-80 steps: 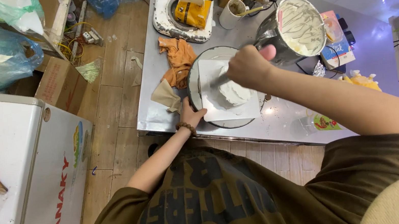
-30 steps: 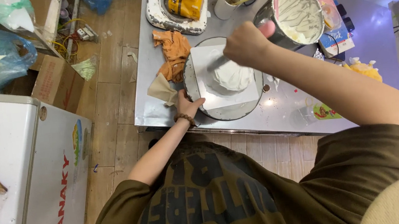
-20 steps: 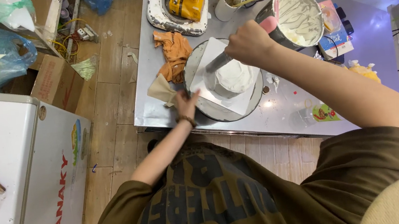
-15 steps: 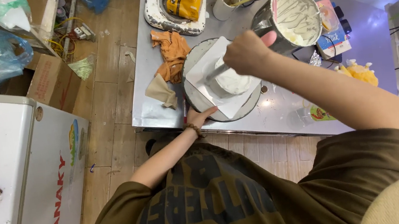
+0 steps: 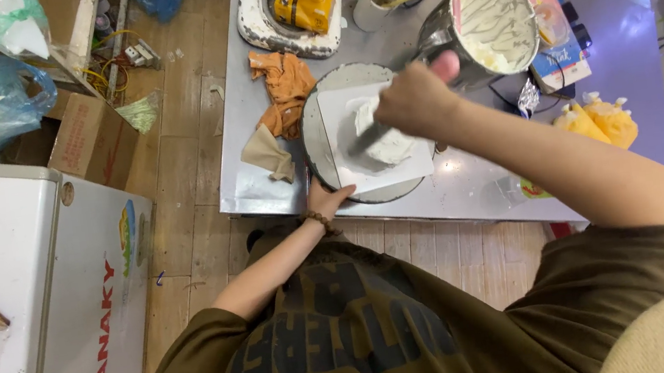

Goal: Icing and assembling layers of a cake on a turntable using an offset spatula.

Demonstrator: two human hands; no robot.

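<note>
My right hand (image 5: pixel 416 100) is closed around a metal spatula (image 5: pixel 367 137), its flat blade laid against the small, round white cake (image 5: pixel 384 138) on a square white board (image 5: pixel 338 117) atop the grey turntable (image 5: pixel 316 129). My left hand (image 5: pixel 327 200) rests fingers on the turntable's near edge, clasping nothing. The soft cream could gouge if I press or the blade tilts.

Glossy metal table (image 5: pixel 469 185), crumpled orange cloth (image 5: pixel 285 90), wooden plank floor (image 5: pixel 187 188).
</note>
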